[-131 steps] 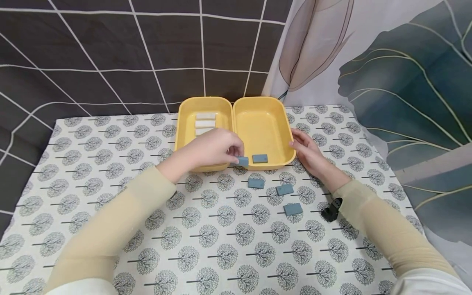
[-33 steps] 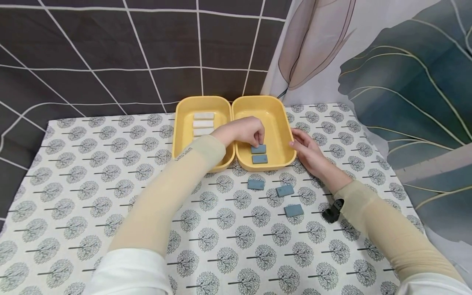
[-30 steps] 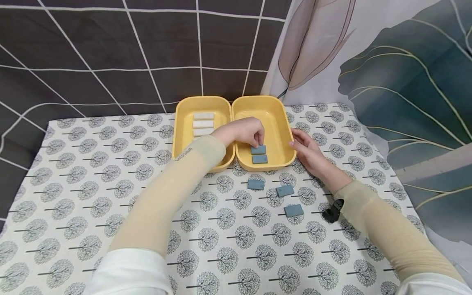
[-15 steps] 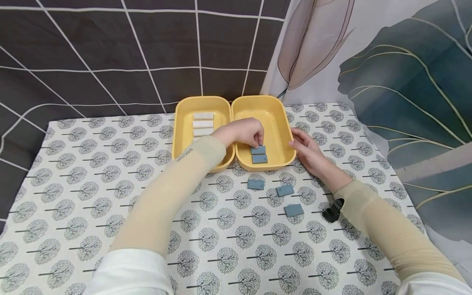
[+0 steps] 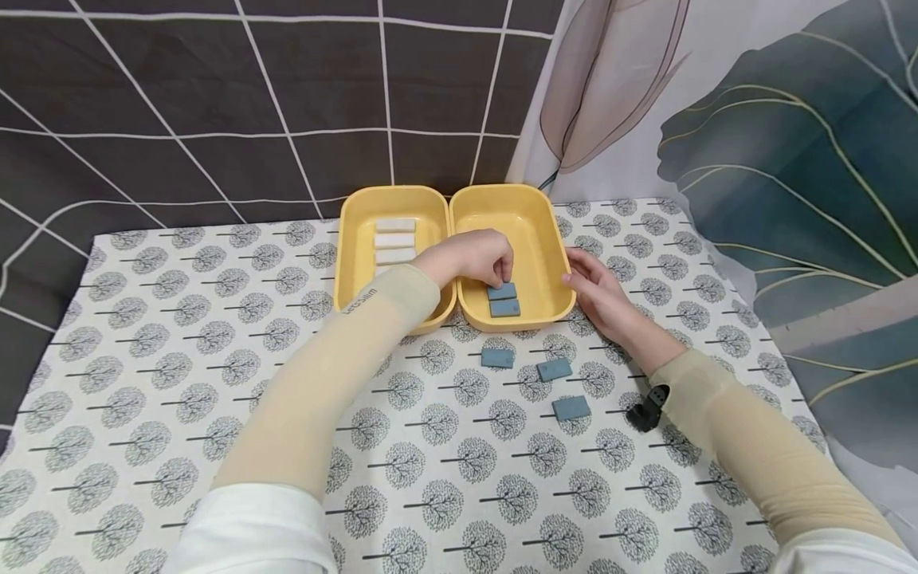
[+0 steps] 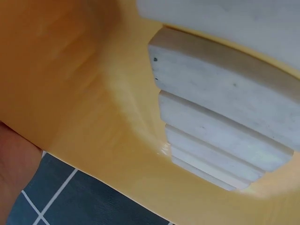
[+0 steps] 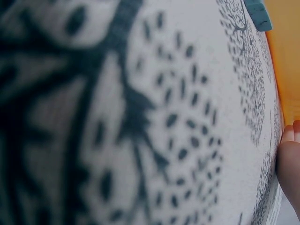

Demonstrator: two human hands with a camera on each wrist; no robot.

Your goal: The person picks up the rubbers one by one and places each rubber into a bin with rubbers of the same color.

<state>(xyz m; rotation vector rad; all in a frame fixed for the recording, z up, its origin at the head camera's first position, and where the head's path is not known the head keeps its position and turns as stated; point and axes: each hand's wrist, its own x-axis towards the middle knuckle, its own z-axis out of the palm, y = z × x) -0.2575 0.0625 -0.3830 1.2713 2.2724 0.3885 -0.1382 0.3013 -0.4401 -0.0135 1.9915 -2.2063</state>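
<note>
My left hand (image 5: 482,253) reaches into the right half of the yellow two-part box (image 5: 534,239), its fingertips pinching the far edge of a blue rectangular block (image 5: 501,291). Just in front of that block, another blue block (image 5: 505,308) lies parallel to it near the box's front wall. My right hand (image 5: 602,299) rests against the outer right side of the box, with thumb and fingers at the wall. White blocks (image 5: 394,240) lie in a row in the left half; my left forearm hides the front part of that half. The left wrist view shows several white blocks (image 6: 225,84) side by side.
Three loose blue blocks lie on the tree-print cloth before the box: one to the left (image 5: 497,358), one in the middle (image 5: 554,369) and one nearest me (image 5: 570,408). A dark grid-patterned cloth (image 5: 287,96) hangs behind the box.
Since the oldest frame, my left hand has carried a blue block from the box's front edge into the right half, behind the other one. Over the last second, both hands have stayed put.
</note>
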